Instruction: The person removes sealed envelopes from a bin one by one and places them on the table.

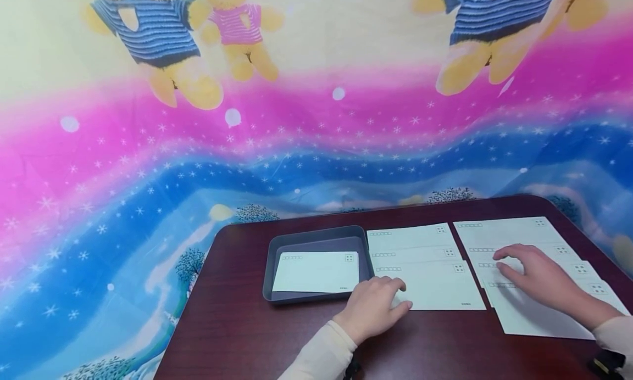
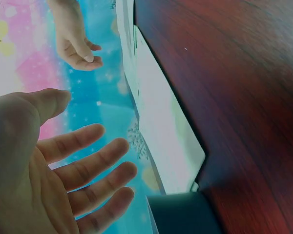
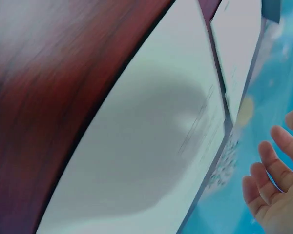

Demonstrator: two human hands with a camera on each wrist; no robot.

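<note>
My left hand (image 1: 373, 307) hovers between the front right corner of a dark grey tray (image 1: 268, 270) and a middle group of overlapping white envelopes (image 1: 430, 292). Its fingers are spread and hold nothing, as the left wrist view shows of the palm (image 2: 34, 190). Over the right group of overlapping envelopes (image 1: 549, 317) is my right hand (image 1: 541, 278), fingers loosely bent around nothing. It casts a broad shadow on the top envelope (image 3: 132, 146) in the right wrist view. Inside the tray lie white envelopes (image 1: 316, 273) with printed postcode boxes.
Everything lies on a dark red-brown wooden table (image 1: 232, 325) with rounded corners. A narrow gap separates the middle and right envelope groups. Behind the table hangs a colourful cloth (image 1: 316, 111) with bears and snowflakes.
</note>
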